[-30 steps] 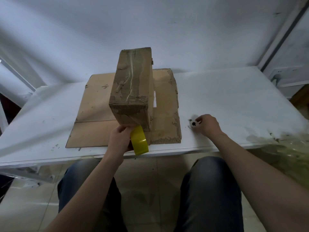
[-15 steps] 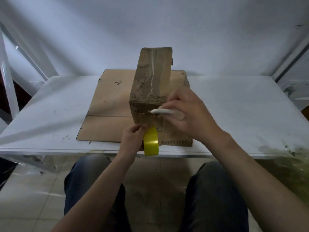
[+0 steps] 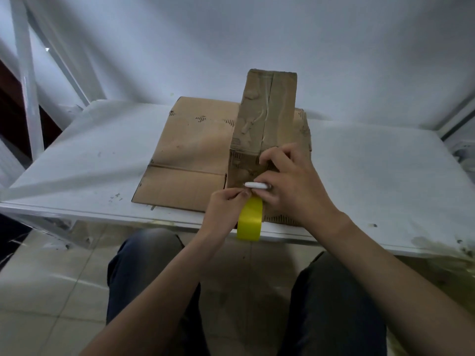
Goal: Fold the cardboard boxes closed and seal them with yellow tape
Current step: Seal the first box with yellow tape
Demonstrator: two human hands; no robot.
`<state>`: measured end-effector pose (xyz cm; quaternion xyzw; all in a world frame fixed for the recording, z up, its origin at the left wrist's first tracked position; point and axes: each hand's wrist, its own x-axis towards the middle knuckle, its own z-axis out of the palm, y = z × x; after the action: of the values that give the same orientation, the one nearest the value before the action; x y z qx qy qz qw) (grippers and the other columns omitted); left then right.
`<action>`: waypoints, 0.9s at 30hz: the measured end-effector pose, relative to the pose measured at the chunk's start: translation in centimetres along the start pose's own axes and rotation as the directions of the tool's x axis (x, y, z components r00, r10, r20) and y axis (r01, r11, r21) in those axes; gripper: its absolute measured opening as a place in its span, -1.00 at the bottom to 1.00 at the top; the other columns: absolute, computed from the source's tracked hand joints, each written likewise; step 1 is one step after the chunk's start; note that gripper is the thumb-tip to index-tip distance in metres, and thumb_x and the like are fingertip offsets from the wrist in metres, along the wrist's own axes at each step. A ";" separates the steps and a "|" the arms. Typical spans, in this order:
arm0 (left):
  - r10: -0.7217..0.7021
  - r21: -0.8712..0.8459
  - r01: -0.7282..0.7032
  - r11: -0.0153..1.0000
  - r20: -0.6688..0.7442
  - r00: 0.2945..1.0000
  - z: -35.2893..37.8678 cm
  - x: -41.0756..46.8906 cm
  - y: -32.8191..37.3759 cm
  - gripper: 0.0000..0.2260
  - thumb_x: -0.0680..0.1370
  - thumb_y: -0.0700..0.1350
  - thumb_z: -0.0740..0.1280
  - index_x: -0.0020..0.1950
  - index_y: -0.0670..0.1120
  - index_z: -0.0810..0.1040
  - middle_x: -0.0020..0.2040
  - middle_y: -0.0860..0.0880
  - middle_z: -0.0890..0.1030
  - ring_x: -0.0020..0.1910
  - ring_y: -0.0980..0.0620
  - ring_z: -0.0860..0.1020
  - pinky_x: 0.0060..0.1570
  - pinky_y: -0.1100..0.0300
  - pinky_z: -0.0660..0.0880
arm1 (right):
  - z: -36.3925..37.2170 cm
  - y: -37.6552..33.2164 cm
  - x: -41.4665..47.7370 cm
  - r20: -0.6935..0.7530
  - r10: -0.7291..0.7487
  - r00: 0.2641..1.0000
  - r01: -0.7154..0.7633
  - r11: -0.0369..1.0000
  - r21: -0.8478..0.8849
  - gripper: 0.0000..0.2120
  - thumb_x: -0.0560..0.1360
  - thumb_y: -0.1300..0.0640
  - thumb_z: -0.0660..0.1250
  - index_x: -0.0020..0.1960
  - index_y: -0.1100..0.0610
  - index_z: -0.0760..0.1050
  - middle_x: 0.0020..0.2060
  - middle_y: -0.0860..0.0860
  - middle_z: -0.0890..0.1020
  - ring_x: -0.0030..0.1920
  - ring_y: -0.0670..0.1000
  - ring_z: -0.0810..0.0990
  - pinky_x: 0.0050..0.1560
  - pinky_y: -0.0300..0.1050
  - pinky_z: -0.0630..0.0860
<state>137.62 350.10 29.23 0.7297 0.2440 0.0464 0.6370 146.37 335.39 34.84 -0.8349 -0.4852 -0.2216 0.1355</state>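
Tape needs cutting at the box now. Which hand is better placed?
Right hand, probably: it holds the white tool against the cardboard box, just above where the left hand pinches the yellow tape.

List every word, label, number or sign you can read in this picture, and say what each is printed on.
No text can be read anywhere.
On the flat cardboard sheet: dark printed marks near its far edge, too blurred to read.
On the cardboard box, the yellow tape and the white tool: no print visible.
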 end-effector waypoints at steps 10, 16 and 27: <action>0.002 0.012 -0.002 1.000 0.012 1.000 -0.1 0.2 0.2 -0.78 0.59 0.10 0.33 -0.19 0.31 0.70 -0.19 0.04 0.69 -0.11 -0.11 0.67 -0.06 -0.17 0.63 | 0.1 -1.6 0.5 0.072 0.058 0.996 -0.046 0.987 -0.156 -0.81 0.42 -0.02 0.54 -0.22 0.11 0.71 0.15 0.03 0.55 0.17 0.16 0.40 -0.01 0.00 0.48; 0.031 0.032 -0.033 0.999 0.075 0.997 0.3 0.3 0.5 -0.80 0.54 0.10 0.33 -0.13 0.09 0.72 -0.09 -0.27 0.65 -0.26 -0.11 0.55 -0.24 -0.02 0.49 | -1.2 -0.6 -0.2 0.167 0.062 0.984 -0.042 0.992 -0.121 -0.79 0.39 0.02 0.58 -0.25 0.16 0.70 0.20 0.03 0.53 0.23 0.14 0.37 0.01 -0.04 0.51; -0.054 0.097 0.048 0.994 0.051 0.997 0.3 -0.2 -0.9 -0.85 0.48 0.18 0.36 -0.11 0.22 0.72 -0.16 -0.04 0.69 -0.04 -0.21 0.66 0.03 -0.23 0.63 | -3.5 3.1 -2.9 -0.031 -0.032 0.999 0.040 0.949 0.314 -0.89 0.49 0.10 0.49 -0.09 0.15 0.64 0.05 0.04 0.63 0.18 0.08 0.53 0.17 -0.08 0.43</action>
<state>137.29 349.80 28.37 0.7539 0.2474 -0.0012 0.6087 146.98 330.11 36.38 -0.7908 -0.5278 -0.1546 0.2687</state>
